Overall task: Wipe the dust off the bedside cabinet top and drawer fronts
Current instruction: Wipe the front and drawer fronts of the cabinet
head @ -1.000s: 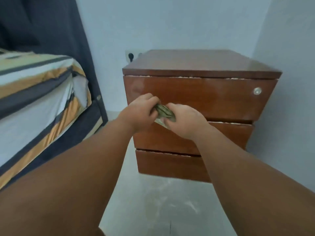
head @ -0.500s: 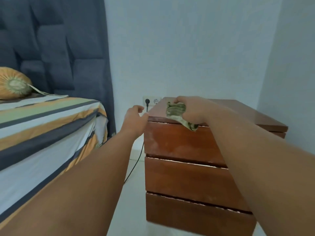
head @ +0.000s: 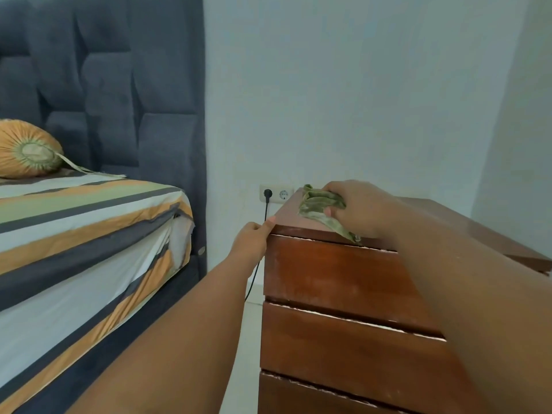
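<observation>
cloth bunched tight in right grip on cabinet top; left grip touches its corner, perhaps clasping; cannot tell.

1. You have a single view, from the wide-angle camera on your head. It looks forward and somewhat down, out along both of your forearms.
2. It faces a corner of the room. The bedside cabinet is seen from its front left corner, from a little above its top.
3. You stand close. Your left hand is at that corner, your right hand grips the cloth on the top, and your forearms fill the lower frame.
4. The bed and headboard take the left side, and the wall socket sits near the centre.
</observation>
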